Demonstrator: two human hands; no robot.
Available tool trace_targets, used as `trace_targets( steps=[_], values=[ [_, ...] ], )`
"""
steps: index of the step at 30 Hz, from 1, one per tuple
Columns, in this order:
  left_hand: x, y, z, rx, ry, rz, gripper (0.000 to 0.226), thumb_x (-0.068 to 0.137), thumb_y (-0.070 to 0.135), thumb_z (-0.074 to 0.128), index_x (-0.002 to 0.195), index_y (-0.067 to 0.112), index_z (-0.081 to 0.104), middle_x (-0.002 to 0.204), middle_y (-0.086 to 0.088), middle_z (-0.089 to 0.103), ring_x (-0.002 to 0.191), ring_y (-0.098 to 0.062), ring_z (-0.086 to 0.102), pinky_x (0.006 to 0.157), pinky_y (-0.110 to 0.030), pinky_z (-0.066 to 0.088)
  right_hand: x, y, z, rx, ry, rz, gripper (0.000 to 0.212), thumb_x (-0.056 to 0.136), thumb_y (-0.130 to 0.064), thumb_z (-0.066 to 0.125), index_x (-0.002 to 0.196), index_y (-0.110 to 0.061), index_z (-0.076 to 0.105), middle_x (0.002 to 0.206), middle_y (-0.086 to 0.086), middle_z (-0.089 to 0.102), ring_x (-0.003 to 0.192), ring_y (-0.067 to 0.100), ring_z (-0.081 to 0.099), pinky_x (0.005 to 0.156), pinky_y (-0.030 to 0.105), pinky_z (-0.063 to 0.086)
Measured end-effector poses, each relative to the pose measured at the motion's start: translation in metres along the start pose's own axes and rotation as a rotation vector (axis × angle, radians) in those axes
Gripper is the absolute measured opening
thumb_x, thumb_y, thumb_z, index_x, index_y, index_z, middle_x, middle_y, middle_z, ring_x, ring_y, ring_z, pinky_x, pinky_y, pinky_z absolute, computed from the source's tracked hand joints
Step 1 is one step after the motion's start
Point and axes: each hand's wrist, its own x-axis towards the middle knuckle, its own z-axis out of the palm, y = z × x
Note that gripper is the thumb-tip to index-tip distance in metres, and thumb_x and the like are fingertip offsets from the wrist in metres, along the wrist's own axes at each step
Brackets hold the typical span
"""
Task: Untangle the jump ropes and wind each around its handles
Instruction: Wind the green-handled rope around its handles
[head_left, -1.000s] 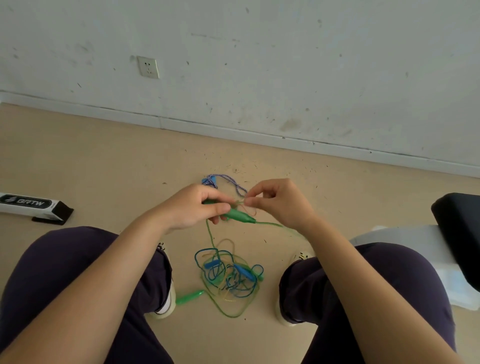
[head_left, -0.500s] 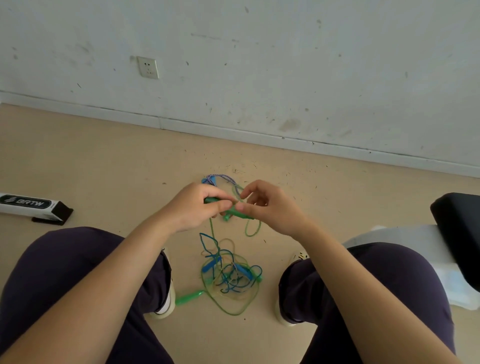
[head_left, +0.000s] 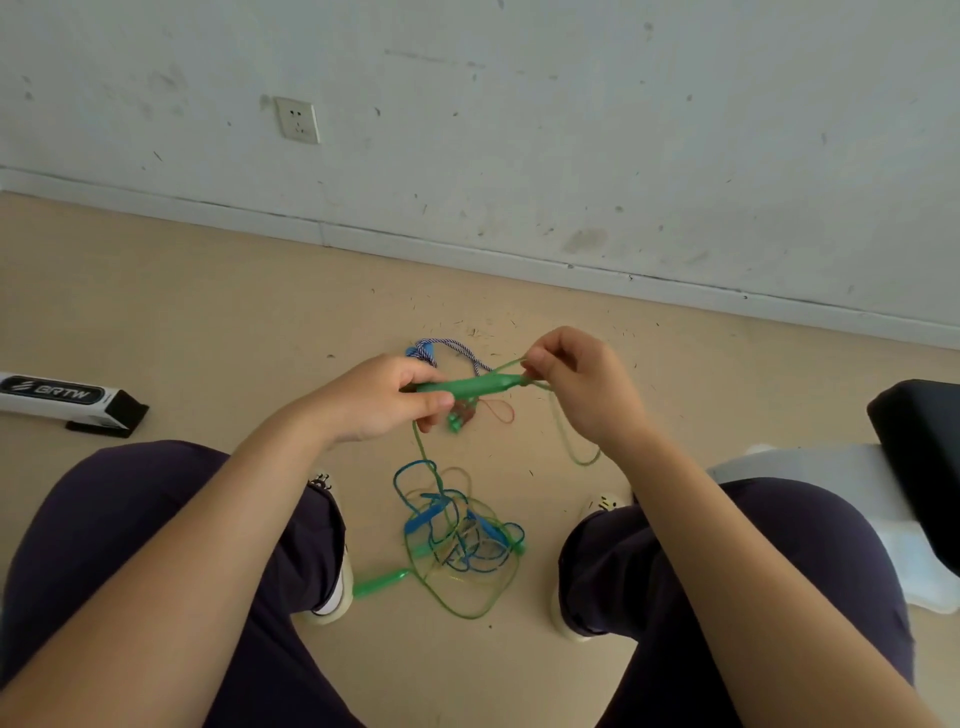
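The right hand has moved up and to the right since before, and the long green plastic handle now lies flat across the middle of the frame. The left hand curls its fingers round the left end of that handle and grips it. The right hand pinches the thin green rope right at the handle's other end. A loop of this rope hangs down under the right hand. Below the hands, a messy pile of blue and green ropes lies on the tan floor between the person's knees. A second green handle lies at the pile's lower left.
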Motion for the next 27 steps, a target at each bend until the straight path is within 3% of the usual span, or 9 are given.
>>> trace_targets(
  steps=[2,3,7,12,16,18,20,24,27],
  values=[
    [0.0,-0.001,0.0,0.004,0.02,0.01,0.014,0.099,0.02,0.059,0.101,0.017,0.072,0.073,0.007,0.068,0.071,-0.004,0.062,0.081,-0.025,0.045,-0.001,0.0,0.0,0.078,-0.04,0.016,0.012,0.098,-0.016,0.055,0.089,-0.012,0.062,0.079,0.007,0.073,0.077,0.028,0.07,0.083,0.052,0.055],
    [0.0,0.0,0.002,0.009,0.025,0.018,0.014,0.099,0.019,0.058,0.1,0.016,0.072,0.071,0.009,0.068,0.07,-0.005,0.062,0.08,-0.024,0.046,-0.001,0.0,0.0,0.126,-0.081,0.025,0.012,0.099,-0.017,0.054,0.092,-0.01,0.061,0.081,0.011,0.072,0.074,0.031,0.07,0.082,0.054,0.055],
    [-0.001,0.001,0.009,-0.051,0.001,0.043,0.02,0.101,0.012,0.054,0.092,0.024,0.068,0.071,0.007,0.066,0.065,-0.011,0.063,0.075,-0.026,0.048,-0.007,0.0,0.006,0.178,-0.275,0.014,0.014,0.095,-0.021,0.063,0.106,-0.013,0.061,0.079,0.011,0.067,0.054,0.017,0.056,0.055,0.027,0.046],
    [-0.004,0.008,0.022,-0.154,-0.165,0.0,0.012,0.099,0.02,0.059,0.108,0.015,0.065,0.07,-0.001,0.068,0.064,-0.022,0.066,0.072,-0.031,0.054,-0.011,-0.005,0.013,0.19,-0.354,0.038,0.004,0.088,-0.013,0.072,0.091,-0.014,0.07,0.061,0.0,0.059,0.046,0.01,0.041,0.044,0.02,0.034],
    [-0.005,0.013,0.028,-0.008,-0.108,0.003,0.015,0.097,0.035,0.06,0.099,0.02,0.062,0.054,-0.001,0.062,0.05,-0.017,0.06,0.069,-0.031,0.054,-0.012,-0.011,0.012,0.19,-0.368,0.078,0.011,0.085,-0.021,0.075,0.084,-0.012,0.068,0.056,-0.001,0.055,0.044,0.006,0.042,0.043,0.017,0.032],
    [-0.005,0.011,0.021,-0.058,-0.049,0.001,0.018,0.097,0.032,0.061,0.096,0.014,0.061,0.052,-0.001,0.059,0.044,-0.017,0.054,0.06,-0.034,0.052,-0.008,-0.01,0.003,0.156,-0.328,0.103,0.015,0.081,-0.023,0.079,0.079,-0.013,0.067,0.054,-0.001,0.056,0.044,0.007,0.041,0.043,0.019,0.031],
    [-0.004,0.008,0.013,-0.134,0.021,0.003,0.018,0.098,0.027,0.061,0.093,0.01,0.061,0.056,0.0,0.061,0.044,-0.016,0.051,0.052,-0.027,0.047,-0.006,-0.009,-0.006,0.111,-0.298,0.097,0.015,0.08,-0.023,0.08,0.075,-0.015,0.068,0.052,-0.005,0.056,0.043,0.006,0.039,0.045,0.021,0.03],
    [-0.006,0.006,0.003,-0.196,-0.015,-0.004,0.014,0.096,0.021,0.064,0.092,0.008,0.065,0.062,0.0,0.061,0.048,-0.013,0.048,0.053,-0.021,0.043,-0.008,-0.012,-0.012,0.062,-0.322,0.066,0.013,0.082,-0.016,0.077,0.087,-0.005,0.071,0.047,-0.013,0.053,0.044,0.0,0.038,0.047,0.014,0.032],
    [-0.009,0.003,-0.002,-0.17,-0.027,-0.059,0.02,0.093,0.022,0.068,0.093,0.002,0.067,0.061,0.0,0.06,0.049,-0.013,0.048,0.054,-0.019,0.044,-0.003,-0.007,-0.017,0.016,-0.196,0.049,0.013,0.081,-0.023,0.079,0.083,-0.012,0.073,0.062,-0.001,0.056,0.059,0.01,0.045,0.061,0.026,0.04]
  ],
)
